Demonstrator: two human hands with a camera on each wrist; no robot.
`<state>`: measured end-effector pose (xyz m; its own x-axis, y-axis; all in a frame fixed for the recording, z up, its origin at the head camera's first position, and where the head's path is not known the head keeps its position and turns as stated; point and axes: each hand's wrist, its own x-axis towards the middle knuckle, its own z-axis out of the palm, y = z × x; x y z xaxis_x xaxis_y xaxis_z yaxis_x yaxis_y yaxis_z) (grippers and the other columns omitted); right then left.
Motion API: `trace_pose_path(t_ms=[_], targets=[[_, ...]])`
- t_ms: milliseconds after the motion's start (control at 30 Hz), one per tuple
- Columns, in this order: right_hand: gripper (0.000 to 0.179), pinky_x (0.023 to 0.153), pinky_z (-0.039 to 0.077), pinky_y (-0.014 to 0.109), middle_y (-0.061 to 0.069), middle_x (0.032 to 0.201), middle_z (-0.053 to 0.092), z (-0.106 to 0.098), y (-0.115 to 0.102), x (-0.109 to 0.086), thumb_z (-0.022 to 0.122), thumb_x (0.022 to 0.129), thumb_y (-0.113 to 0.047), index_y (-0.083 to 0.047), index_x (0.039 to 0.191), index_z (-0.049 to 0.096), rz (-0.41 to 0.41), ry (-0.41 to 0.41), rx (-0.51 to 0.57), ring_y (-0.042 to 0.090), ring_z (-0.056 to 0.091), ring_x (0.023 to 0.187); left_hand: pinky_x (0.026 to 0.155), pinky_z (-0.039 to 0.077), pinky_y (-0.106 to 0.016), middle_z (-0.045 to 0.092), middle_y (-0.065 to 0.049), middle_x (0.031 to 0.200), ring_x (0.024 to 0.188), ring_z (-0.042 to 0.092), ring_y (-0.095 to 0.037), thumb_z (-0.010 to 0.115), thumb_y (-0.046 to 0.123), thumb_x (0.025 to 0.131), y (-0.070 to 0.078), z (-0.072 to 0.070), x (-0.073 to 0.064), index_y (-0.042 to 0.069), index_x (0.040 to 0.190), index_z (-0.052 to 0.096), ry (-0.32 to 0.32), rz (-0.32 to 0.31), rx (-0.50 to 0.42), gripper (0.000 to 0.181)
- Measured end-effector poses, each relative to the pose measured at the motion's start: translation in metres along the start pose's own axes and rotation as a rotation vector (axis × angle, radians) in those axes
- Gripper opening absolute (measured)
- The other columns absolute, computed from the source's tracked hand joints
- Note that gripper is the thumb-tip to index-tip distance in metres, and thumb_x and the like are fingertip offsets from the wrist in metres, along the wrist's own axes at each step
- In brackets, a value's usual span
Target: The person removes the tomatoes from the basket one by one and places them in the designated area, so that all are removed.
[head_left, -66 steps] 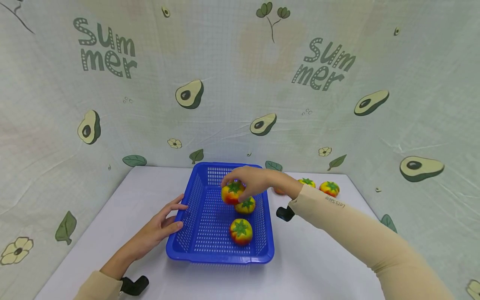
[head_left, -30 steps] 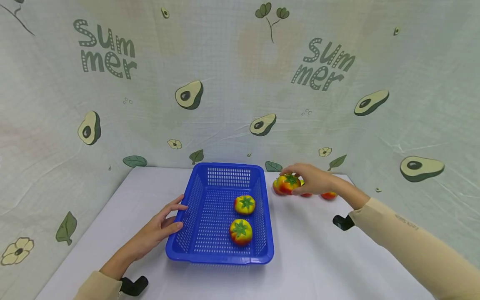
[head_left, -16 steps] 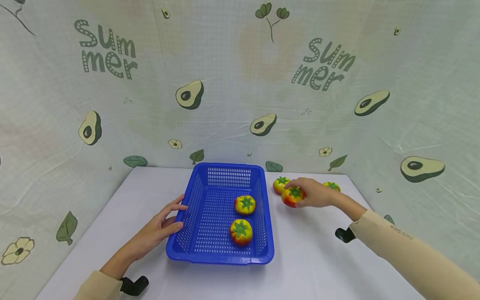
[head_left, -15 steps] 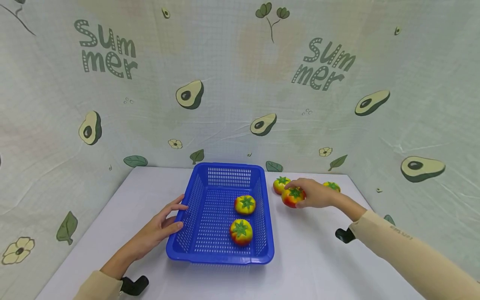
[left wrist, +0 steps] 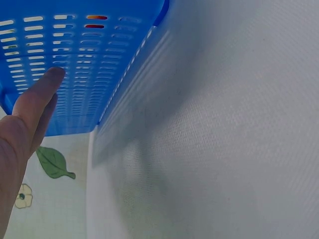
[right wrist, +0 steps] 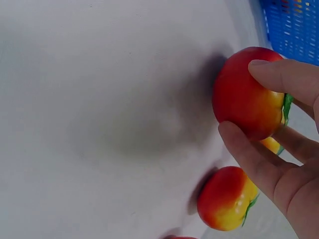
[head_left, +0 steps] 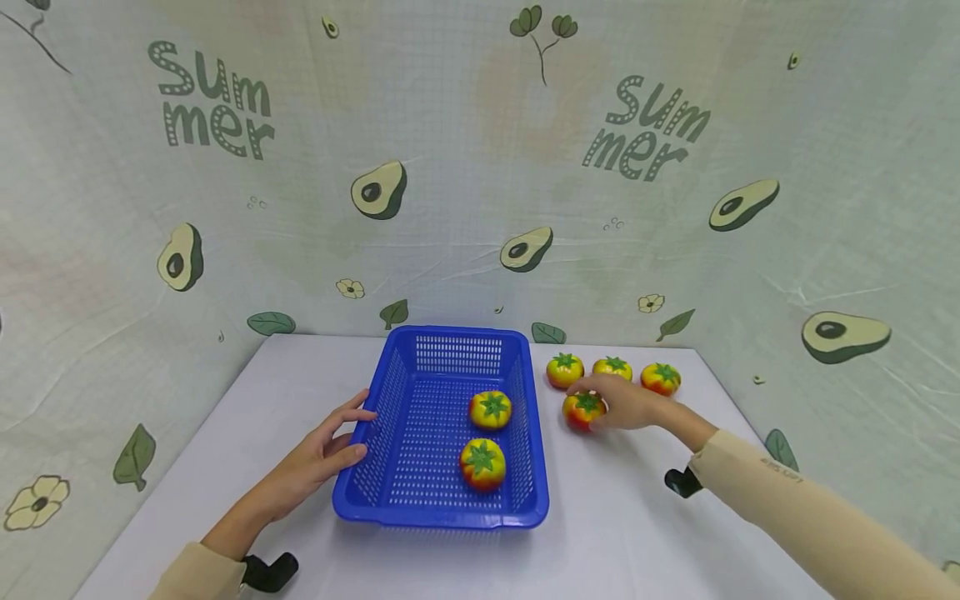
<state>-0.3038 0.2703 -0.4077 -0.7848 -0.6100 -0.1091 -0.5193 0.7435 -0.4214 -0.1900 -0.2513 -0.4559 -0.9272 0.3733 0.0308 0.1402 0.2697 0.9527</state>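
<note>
My right hand (head_left: 626, 402) grips a red and yellow tomato (head_left: 582, 411) with a green star-shaped calyx, low over the table just right of the basket. In the right wrist view the thumb and fingertips wrap the sides of the tomato (right wrist: 246, 94), close to the white surface. My left hand (head_left: 318, 454) rests with extended fingers against the left side of a blue perforated plastic basket (head_left: 420, 450); the left wrist view has its fingers (left wrist: 37, 102) touching the outer wall. Inside the basket, toward its right side, sit two similar tomatoes, one farther back (head_left: 491, 410) and one nearer (head_left: 482, 464).
Behind my right hand a row of three tomatoes stands on the white table (head_left: 600, 525): a left one (head_left: 564, 371), a middle one (head_left: 612, 368) and a right one (head_left: 661, 379). A patterned cloth (head_left: 450, 250) walls off the back and both sides.
My right hand has carried the tomato out of the basket to the right, then lowered it and drawn it nearer, in front of the row. My left hand has not moved.
</note>
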Motion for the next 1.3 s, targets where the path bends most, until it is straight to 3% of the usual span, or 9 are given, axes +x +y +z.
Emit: trace_pose_path(t_ms=[267, 800, 1300], targets=[[0.055, 0.11, 0.05, 0.064, 0.01, 0.14, 0.065, 0.0056, 0.003, 0.0, 0.084, 0.09, -0.007, -0.008, 0.141, 0.064, 0.025, 0.012, -0.004, 0.037, 0.059, 0.131, 0.115, 0.044, -0.064, 0.002, -0.005, 0.18, 0.152, 0.029, -0.06, 0.06, 0.021, 0.11, -0.0003, -0.0002, 0.0003, 0.015, 0.154, 0.045, 0.0, -0.003, -0.007, 0.046], [0.053, 0.109, 0.051, 0.062, 0.012, 0.14, 0.066, 0.0073, -0.0037, 0.003, 0.084, 0.09, -0.007, -0.008, 0.14, 0.064, -0.007, 0.018, 0.002, 0.038, 0.06, 0.131, 0.112, 0.052, -0.049, 0.003, -0.006, 0.18, 0.151, 0.034, -0.058, 0.059, 0.02, 0.11, -0.0024, -0.0009, -0.0006, 0.015, 0.154, 0.046, 0.008, 0.009, -0.003, 0.046], [0.057, 0.11, 0.049, 0.065, 0.014, 0.144, 0.063, 0.0066, -0.0052, 0.0013, 0.083, 0.091, -0.009, -0.008, 0.144, 0.062, 0.024, -0.002, 0.012, 0.041, 0.057, 0.134, 0.115, 0.044, -0.064, 0.001, -0.007, 0.18, 0.152, 0.03, -0.06, 0.059, 0.021, 0.11, 0.0017, -0.0001, 0.0002, 0.014, 0.154, 0.045, -0.001, -0.007, -0.011, 0.047]])
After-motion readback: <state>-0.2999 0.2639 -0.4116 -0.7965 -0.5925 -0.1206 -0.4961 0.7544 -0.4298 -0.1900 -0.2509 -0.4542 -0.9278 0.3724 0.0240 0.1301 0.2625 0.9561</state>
